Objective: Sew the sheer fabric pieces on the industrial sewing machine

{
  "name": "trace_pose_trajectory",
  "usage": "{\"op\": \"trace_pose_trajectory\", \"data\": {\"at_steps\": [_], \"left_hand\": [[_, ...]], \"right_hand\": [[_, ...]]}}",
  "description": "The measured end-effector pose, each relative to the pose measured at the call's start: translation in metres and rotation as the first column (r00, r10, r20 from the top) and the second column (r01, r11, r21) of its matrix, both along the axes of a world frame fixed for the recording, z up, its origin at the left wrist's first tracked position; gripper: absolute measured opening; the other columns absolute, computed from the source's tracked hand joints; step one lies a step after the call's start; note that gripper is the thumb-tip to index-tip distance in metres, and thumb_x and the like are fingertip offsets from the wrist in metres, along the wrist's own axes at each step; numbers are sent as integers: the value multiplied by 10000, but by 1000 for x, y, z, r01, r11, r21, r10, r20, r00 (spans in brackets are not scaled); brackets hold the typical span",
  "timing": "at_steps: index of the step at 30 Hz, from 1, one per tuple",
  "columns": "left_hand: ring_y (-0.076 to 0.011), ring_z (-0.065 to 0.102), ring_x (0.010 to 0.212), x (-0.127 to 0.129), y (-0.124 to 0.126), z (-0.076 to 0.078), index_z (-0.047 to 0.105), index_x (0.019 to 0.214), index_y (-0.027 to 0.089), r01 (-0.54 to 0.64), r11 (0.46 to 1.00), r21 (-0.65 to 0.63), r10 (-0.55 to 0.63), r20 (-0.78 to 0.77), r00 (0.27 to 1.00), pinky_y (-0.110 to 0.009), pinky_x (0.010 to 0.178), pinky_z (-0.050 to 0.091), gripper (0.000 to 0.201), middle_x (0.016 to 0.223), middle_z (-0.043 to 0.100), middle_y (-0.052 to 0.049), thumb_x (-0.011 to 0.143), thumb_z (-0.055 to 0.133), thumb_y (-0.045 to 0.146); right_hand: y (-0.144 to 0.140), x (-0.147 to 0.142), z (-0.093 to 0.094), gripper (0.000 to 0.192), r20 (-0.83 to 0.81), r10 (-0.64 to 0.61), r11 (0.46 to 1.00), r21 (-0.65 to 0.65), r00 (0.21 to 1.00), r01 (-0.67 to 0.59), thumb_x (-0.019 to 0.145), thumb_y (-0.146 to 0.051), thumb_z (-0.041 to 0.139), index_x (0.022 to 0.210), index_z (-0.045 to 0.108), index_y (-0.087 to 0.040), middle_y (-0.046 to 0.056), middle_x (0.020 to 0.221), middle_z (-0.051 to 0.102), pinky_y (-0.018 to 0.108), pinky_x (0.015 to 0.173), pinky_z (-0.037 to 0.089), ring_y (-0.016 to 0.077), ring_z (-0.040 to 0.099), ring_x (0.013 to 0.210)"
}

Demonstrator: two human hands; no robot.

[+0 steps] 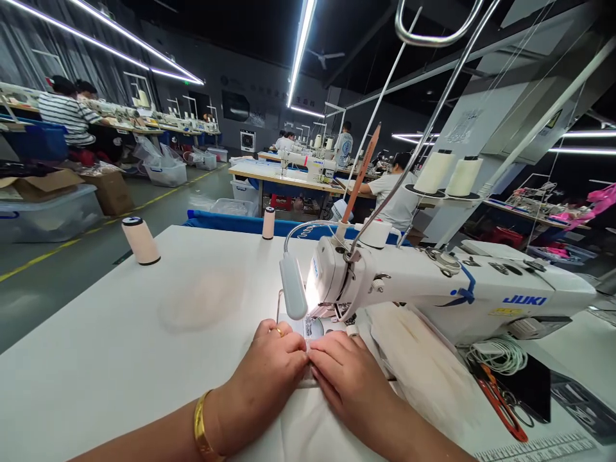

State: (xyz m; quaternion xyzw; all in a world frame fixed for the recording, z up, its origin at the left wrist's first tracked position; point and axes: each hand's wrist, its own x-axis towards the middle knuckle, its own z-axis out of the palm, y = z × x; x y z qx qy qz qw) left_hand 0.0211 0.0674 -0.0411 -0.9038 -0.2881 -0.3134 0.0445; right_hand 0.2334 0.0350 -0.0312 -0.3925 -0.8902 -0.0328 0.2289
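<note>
Table point(120, 346): two hands, four cones (perhaps more).

white fabric point(308, 423) lies flat on the table, its far edge under the sewing machine's point(433, 289) needle.
</note>
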Motion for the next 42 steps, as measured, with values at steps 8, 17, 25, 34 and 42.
{"op": "trace_pose_trajectory", "data": {"at_steps": [8,17,25,34,42], "left_hand": [[-231,612,828,0,0,-4,699,1030,214,-58,998,-21,58,-30,998,-396,751,355,230,865,704,-11,993,534,58],[-243,609,859,5,0,-5,667,991,203,-98,995,-22,97,-50,994,-401,763,320,149,918,711,-16,971,577,86],[-254,608,882,5,0,-8,674,1044,206,-103,994,-32,100,-70,992,-423,792,330,159,957,716,-27,992,558,112],[-254,590,931,0,2,5,688,1032,224,-100,948,-301,61,-138,989,-427,810,372,258,1068,678,-53,1019,457,108],[-266,568,955,3,10,24,611,915,200,-166,874,-456,79,-203,976,-416,830,422,110,1031,632,-68,872,552,118]], "right_hand": [[18,8,-16,251,-66,-62,996,-65,996,58,968,-14,570,1010,672,-239,48,1063,765,366,849,479,252,677,998],[20,10,-19,390,-80,-94,994,-65,992,89,950,15,548,1185,704,-253,42,1173,773,416,910,495,282,683,1034],[22,12,-21,398,-68,-85,996,-35,994,83,938,30,534,1181,698,-240,51,1192,779,420,918,485,289,685,1086],[-4,13,2,192,-67,45,983,-175,997,-56,977,-340,764,989,601,-239,39,1080,710,411,899,481,272,623,999],[12,15,-9,336,-390,-167,946,-322,906,35,1140,-339,353,942,604,-238,46,926,704,335,772,494,226,645,841]]}}
